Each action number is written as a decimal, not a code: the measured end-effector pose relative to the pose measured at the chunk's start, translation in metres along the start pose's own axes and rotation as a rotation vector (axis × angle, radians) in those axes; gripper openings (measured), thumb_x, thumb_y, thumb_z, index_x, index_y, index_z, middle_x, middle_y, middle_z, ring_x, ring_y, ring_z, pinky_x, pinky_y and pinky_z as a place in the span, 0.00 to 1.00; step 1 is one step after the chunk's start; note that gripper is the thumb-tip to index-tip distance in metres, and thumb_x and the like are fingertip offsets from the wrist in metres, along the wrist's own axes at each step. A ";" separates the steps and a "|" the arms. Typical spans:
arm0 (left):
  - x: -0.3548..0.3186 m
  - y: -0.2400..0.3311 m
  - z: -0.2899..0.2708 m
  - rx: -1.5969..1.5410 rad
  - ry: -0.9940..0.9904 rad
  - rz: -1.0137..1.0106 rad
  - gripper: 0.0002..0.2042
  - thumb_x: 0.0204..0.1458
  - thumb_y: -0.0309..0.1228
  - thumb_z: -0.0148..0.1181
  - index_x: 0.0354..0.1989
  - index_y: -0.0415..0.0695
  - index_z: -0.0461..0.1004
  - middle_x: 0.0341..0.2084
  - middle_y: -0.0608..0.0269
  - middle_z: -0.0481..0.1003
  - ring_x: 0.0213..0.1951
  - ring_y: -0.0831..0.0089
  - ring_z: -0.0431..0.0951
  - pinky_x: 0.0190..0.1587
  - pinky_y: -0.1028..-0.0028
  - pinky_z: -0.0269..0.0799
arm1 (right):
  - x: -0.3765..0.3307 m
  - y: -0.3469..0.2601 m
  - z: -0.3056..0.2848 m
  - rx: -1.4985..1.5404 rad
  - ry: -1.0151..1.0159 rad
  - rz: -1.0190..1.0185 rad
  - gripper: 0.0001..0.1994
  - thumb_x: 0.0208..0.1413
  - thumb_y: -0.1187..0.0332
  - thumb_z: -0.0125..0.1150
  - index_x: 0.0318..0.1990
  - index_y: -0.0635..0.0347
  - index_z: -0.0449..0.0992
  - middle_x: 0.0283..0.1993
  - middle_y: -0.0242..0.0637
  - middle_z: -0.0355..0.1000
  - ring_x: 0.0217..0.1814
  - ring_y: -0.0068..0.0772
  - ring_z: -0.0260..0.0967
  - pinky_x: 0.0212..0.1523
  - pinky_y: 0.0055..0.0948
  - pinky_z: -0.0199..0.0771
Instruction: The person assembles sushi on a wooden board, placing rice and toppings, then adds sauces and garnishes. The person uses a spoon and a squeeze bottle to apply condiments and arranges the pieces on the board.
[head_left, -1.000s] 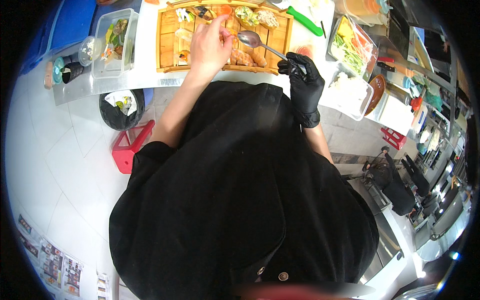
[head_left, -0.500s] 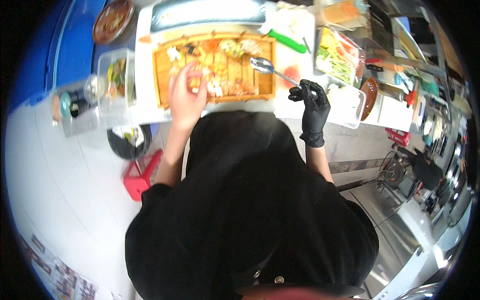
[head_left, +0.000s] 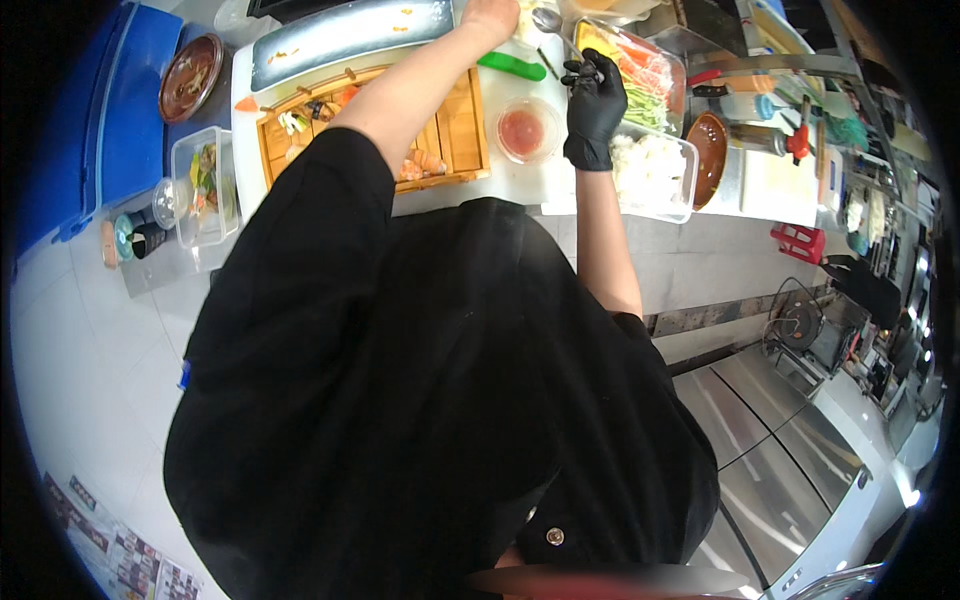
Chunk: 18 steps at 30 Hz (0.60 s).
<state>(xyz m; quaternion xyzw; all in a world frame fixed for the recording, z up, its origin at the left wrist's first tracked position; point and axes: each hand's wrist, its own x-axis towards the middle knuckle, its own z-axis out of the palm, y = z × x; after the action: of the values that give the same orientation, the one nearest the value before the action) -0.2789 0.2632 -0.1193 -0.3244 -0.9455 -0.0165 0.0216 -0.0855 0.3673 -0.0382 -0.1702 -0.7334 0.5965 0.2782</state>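
Seemingly reaching, top centre | left hand (head_left: pixel 490 16): can't tell grip | right hand (head_left: pixel 595 108): pinching spoon (head_left: pixel 547 20) | next: likely needs steadiness

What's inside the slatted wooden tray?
Orange food pieces lie near the front; white-and-green garnish, far left. The bare left forearm and black sleeve cover the middle, hiding whatever's beneath.

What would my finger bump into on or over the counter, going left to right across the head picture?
Clear tub of mixed food → slatted wooden tray → round clear cup with red contents → black-gloved right hand → clear tub of white food → brown bowl.
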 end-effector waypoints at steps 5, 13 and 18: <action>0.013 -0.016 -0.039 0.027 -0.227 0.079 0.11 0.52 0.33 0.59 0.41 0.43 0.81 0.41 0.53 0.81 0.46 0.61 0.81 0.48 0.61 0.74 | -0.005 0.008 -0.018 -0.500 -0.233 -0.136 0.14 0.59 0.83 0.52 0.50 0.64 0.78 0.36 0.35 0.79 0.38 0.22 0.75 0.39 0.24 0.74; -0.214 -0.081 -0.140 -0.726 0.424 -0.205 0.16 0.60 0.34 0.63 0.52 0.39 0.77 0.45 0.58 0.80 0.46 0.72 0.79 0.49 0.75 0.72 | 0.024 0.044 0.023 -0.476 -0.431 -0.107 0.15 0.62 0.75 0.56 0.55 0.56 0.77 0.43 0.47 0.80 0.43 0.41 0.81 0.43 0.33 0.77; -0.397 -0.051 -0.163 -0.865 0.298 -0.888 0.12 0.61 0.32 0.62 0.48 0.38 0.78 0.37 0.67 0.80 0.37 0.81 0.75 0.41 0.79 0.69 | 0.027 0.033 0.012 -0.700 -0.484 -0.506 0.16 0.58 0.66 0.61 0.51 0.62 0.77 0.47 0.50 0.77 0.50 0.54 0.73 0.52 0.44 0.72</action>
<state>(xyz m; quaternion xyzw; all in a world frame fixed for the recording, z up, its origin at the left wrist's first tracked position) 0.0078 -0.0280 0.0222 0.1248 -0.8846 -0.4493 0.0112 -0.1170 0.3818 -0.0662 0.0735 -0.9517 0.2503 0.1620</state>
